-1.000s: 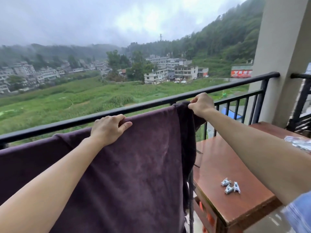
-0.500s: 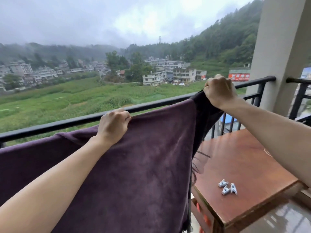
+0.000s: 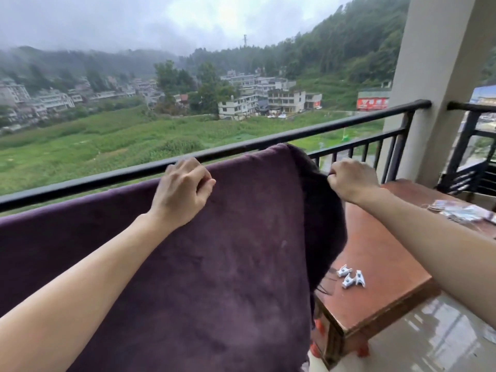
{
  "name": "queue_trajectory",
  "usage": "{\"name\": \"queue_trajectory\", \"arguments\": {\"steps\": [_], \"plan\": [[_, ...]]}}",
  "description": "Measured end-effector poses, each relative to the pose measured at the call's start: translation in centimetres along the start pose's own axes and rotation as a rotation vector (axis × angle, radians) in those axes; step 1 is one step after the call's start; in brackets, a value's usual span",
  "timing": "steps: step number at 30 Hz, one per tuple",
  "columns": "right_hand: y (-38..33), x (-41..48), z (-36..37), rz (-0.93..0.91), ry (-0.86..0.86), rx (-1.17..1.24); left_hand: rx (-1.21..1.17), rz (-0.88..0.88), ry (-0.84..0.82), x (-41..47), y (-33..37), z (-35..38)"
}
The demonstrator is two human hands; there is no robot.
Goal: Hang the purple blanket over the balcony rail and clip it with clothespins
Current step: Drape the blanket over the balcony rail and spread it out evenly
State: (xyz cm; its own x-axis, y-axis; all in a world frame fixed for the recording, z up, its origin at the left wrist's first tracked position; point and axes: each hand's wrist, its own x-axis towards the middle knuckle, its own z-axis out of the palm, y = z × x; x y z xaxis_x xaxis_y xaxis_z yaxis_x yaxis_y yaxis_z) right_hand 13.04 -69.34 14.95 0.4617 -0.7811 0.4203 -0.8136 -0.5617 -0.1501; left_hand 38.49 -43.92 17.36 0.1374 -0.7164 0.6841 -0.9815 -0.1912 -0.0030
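Leftmost, the purple blanket [image 3: 214, 264] hangs over the balcony rail [image 3: 80, 184], and the left hand [image 3: 182, 194] pinches its top fold in curled fingers. Right of those fingers, the right hand [image 3: 351, 181] is fisted round the blanket's dark side edge. Below its knuckles, white clothespins [image 3: 351, 279] lie on the wooden table [image 3: 381, 251]. Beyond, a red sign [image 3: 373, 103] has white writing too small to read.
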Motion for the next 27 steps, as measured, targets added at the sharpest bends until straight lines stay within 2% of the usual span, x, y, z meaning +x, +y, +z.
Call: {"name": "queue_trajectory", "arguments": {"steps": [3, 6, 8, 10, 12, 14, 19, 24, 27], "plan": [[-3.5, 0.2, -0.5, -0.081, 0.081, 0.107, 0.102, -0.102, 0.022, 0.3, -1.8, -1.7], [-7.9, 1.0, -2.1, -0.218, 0.228, 0.229, 0.176, -0.294, -0.123, -0.4, -4.6, -3.1], [-11.1, 1.4, -2.9, -0.339, 0.274, 0.258, 0.274, -0.325, -0.182, -2.0, -6.5, -3.7], [-14.2, 1.9, -3.0, -0.449, 0.237, 0.27, 0.339, -0.335, -0.156, -3.4, -8.0, -4.5], [-16.4, 2.4, -2.0, -0.503, 0.098, 0.277, 0.386, -0.35, -0.135, -4.2, -8.9, -5.3], [-17.5, 2.7, 0.0, -0.507, -0.012, 0.231, 0.42, -0.357, -0.133, -4.7, -9.3, -5.6], [-16.6, 3.1, 2.1, -0.511, 0.184, 0.137, 0.437, -0.333, -0.092, -4.6, -9.0, -5.0], [-13.9, 4.2, 2.1, -0.462, 0.258, 0.131, 0.406, -0.265, -0.087, -3.3, -8.1, -4.1], [-12.5, 4.6, 2.5, -0.404, 0.244, 0.112, 0.358, -0.222, -0.096, -1.8, -6.7, -3.2]]}}
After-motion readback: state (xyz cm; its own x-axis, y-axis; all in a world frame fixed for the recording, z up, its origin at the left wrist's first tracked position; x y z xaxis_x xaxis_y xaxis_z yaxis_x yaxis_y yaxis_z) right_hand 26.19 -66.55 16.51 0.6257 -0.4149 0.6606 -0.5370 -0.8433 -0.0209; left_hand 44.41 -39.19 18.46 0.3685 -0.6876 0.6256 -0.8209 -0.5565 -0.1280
